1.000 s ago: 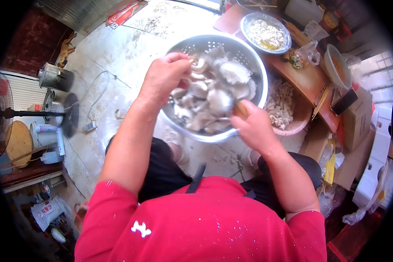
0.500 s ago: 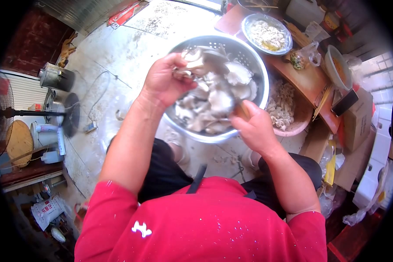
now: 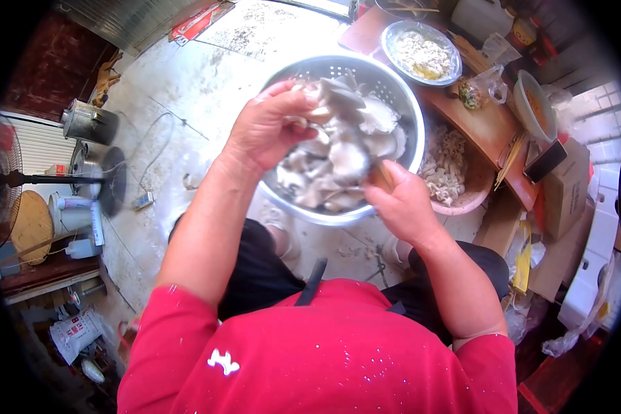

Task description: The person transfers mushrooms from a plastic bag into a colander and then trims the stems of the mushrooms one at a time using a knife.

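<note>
A metal colander (image 3: 412,117) full of grey-white oyster mushrooms (image 3: 350,160) is in front of my knees. Over its left side, my left hand (image 3: 272,124) grips a mushroom cluster (image 3: 332,100) by its stem end, with the caps toward the middle. At the colander's right edge, my right hand (image 3: 398,196) is wrapped round a wooden handle (image 3: 381,177). Whatever extends from this handle over the mushrooms is blurred.
A pink basin (image 3: 470,195) of mushroom pieces stands right of the colander, beside a low wooden table (image 3: 486,124). On that table is a bowl (image 3: 392,43) of pale food. A fan (image 3: 7,178) and metal pots (image 3: 86,123) are at the left.
My left hand has shifted slightly and turned, and the held cluster now shows more of its caps. My right hand has barely moved.
</note>
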Motion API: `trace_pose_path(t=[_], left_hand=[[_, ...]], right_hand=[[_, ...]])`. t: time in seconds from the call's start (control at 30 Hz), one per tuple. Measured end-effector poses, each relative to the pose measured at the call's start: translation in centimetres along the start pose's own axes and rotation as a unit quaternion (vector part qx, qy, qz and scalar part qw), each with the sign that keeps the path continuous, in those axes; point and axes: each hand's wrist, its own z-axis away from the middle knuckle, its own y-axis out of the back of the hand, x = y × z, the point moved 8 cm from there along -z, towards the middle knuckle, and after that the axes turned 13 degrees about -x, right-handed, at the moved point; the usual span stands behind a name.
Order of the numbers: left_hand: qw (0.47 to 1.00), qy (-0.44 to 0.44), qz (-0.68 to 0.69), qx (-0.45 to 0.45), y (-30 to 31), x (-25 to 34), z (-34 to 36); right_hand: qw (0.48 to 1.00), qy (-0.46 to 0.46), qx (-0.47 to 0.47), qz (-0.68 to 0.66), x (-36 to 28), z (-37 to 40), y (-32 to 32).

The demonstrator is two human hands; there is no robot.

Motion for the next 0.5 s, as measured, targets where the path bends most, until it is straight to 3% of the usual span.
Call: trace_pose_path(t=[0.27, 0.33, 0.5], left_hand=[[0.998, 0.046, -0.029, -0.022, -1.3, -2.7, 0.3], [0.992, 0.068, -0.091, -0.049, -1.9, -3.2, 0.5], [0.997, 0.044, -0.067, -0.011, -1.2, -2.9, 0.2]], right_hand=[[0.999, -0.013, -0.014, 0.03, -0.4, -0.4, 0.0], [0.999, -0.021, -0.015, 0.044, -0.2, -0.6, 0.1], [0.998, -0.042, -0.03, -0.039, 0.8, -1.0, -0.3]])
